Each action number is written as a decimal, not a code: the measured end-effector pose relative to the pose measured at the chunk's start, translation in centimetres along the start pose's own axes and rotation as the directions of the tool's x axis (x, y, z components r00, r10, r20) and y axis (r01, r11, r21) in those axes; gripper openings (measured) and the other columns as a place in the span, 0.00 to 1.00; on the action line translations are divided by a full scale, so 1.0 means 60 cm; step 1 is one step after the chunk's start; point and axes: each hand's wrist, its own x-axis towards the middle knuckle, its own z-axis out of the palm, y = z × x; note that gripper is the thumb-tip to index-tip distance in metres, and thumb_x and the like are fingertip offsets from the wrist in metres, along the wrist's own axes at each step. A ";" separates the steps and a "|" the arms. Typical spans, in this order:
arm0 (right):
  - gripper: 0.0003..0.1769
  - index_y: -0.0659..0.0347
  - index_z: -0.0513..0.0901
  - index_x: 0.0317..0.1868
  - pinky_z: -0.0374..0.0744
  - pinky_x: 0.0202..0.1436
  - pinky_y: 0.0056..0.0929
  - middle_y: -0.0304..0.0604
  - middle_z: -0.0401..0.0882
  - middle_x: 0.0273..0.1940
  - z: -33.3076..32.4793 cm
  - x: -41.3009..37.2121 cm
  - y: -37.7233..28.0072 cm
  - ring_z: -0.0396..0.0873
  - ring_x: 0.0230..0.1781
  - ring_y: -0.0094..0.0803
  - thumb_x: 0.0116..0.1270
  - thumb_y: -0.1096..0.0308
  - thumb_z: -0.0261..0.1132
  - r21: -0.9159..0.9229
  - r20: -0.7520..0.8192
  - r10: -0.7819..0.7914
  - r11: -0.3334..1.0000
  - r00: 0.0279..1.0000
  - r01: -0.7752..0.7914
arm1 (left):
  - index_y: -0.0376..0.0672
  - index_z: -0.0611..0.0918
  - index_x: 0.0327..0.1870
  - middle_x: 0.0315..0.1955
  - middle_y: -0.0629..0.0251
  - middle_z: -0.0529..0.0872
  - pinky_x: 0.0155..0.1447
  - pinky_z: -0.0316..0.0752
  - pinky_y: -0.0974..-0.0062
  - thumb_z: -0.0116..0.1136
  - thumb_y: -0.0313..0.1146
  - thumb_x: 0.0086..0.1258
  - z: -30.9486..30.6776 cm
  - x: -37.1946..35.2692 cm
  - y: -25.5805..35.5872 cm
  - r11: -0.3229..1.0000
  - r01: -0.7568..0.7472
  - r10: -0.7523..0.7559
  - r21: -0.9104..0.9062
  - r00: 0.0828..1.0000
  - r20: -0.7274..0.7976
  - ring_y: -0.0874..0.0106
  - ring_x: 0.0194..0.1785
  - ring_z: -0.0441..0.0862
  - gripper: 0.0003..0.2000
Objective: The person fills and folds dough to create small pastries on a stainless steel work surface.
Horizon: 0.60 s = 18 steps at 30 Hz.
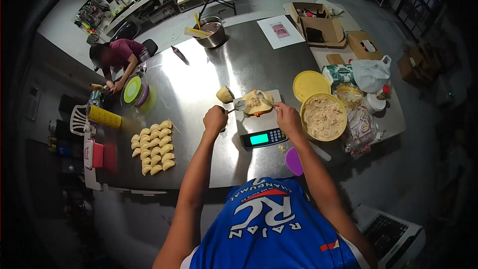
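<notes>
A: ok, head cam, what are the hands up to?

B: Left hand (215,118) has its fingers curled shut round the handle of a spoon-like tool (241,105), its head right by the dough round's left edge. Right hand (287,115) has a thin utensil (270,103) pinched, tip at the filling.

A: and the dough?

B: The dough round (251,109) is above the digital scale (259,138), a blob of filling (257,101) in its middle, bits of orange poking out underneath. Can't tell what that orange thing is.

A: what's around it?

B: Dough lump (224,94) just beyond the left hand, yellow tub (345,115) of filling beside the right forearm, folded dumplings (155,148) in rows on the table (249,60), off to the left.
</notes>
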 end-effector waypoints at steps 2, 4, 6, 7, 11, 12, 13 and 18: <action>0.13 0.62 0.83 0.47 0.79 0.40 0.42 0.56 0.83 0.37 -0.003 -0.001 -0.001 0.82 0.39 0.53 0.69 0.66 0.57 0.008 -0.003 -0.003 1.000 1.000 0.003 | 0.44 0.88 0.34 0.31 0.53 0.87 0.42 0.78 0.59 0.60 0.44 0.64 -0.001 -0.002 0.003 1.000 0.011 -0.011 0.004 1.000 0.019 0.54 0.37 0.85 0.13; 0.13 0.62 0.83 0.47 0.79 0.40 0.43 0.56 0.83 0.37 -0.001 -0.002 -0.007 0.82 0.39 0.53 0.69 0.66 0.56 0.019 -0.005 -0.007 1.000 1.000 0.007 | 0.44 0.88 0.34 0.32 0.53 0.87 0.42 0.78 0.59 0.60 0.44 0.64 -0.003 -0.002 -0.002 1.000 0.012 -0.012 0.005 1.000 0.018 0.54 0.37 0.85 0.13; 0.13 0.62 0.83 0.47 0.79 0.40 0.43 0.56 0.83 0.37 -0.002 -0.002 -0.009 0.82 0.39 0.53 0.69 0.66 0.56 0.024 -0.007 -0.010 1.000 1.000 0.010 | 0.45 0.88 0.35 0.32 0.54 0.87 0.42 0.78 0.59 0.60 0.44 0.64 -0.002 -0.002 -0.002 1.000 0.012 -0.012 0.002 1.000 0.018 0.54 0.37 0.85 0.13; 0.13 0.62 0.83 0.46 0.79 0.40 0.43 0.56 0.83 0.36 -0.003 -0.003 -0.010 0.82 0.39 0.53 0.69 0.66 0.56 0.012 -0.006 -0.011 1.000 1.000 0.011 | 0.45 0.88 0.35 0.32 0.54 0.87 0.41 0.78 0.60 0.60 0.44 0.64 -0.002 -0.003 -0.002 1.000 0.013 -0.013 0.003 1.000 0.020 0.54 0.37 0.85 0.13; 0.12 0.61 0.83 0.47 0.79 0.40 0.42 0.56 0.83 0.36 -0.007 -0.016 -0.010 0.82 0.39 0.53 0.69 0.67 0.56 0.040 -0.016 -0.029 0.999 0.999 0.030 | 0.42 0.87 0.35 0.33 0.51 0.87 0.43 0.79 0.57 0.59 0.44 0.65 0.000 -0.019 0.000 1.000 0.010 -0.009 -0.021 0.999 0.031 0.52 0.39 0.85 0.14; 0.12 0.61 0.83 0.47 0.79 0.40 0.42 0.56 0.83 0.36 -0.015 -0.018 -0.009 0.82 0.39 0.53 0.69 0.67 0.56 0.036 -0.021 -0.027 0.999 0.999 0.028 | 0.42 0.87 0.35 0.33 0.51 0.87 0.43 0.79 0.57 0.59 0.44 0.65 -0.004 -0.022 0.010 1.000 0.004 -0.003 -0.022 0.999 0.032 0.52 0.39 0.85 0.14; 0.12 0.62 0.82 0.48 0.79 0.40 0.38 0.55 0.84 0.36 -0.024 -0.022 -0.008 0.83 0.38 0.49 0.70 0.68 0.56 0.073 -0.030 -0.022 0.997 0.999 0.025 | 0.43 0.87 0.35 0.33 0.51 0.87 0.43 0.78 0.57 0.59 0.44 0.65 -0.007 -0.026 0.018 0.998 -0.018 0.020 -0.065 0.999 0.030 0.53 0.39 0.85 0.14; 0.13 0.67 0.81 0.50 0.78 0.37 0.29 0.50 0.85 0.33 -0.093 -0.066 0.022 0.84 0.36 0.33 0.72 0.70 0.56 0.400 -0.129 0.072 0.916 0.989 -0.015 | 0.45 0.88 0.33 0.28 0.54 0.86 0.41 0.77 0.59 0.58 0.44 0.66 -0.002 -0.055 0.090 0.959 -0.234 0.239 -0.160 0.971 0.015 0.56 0.36 0.85 0.13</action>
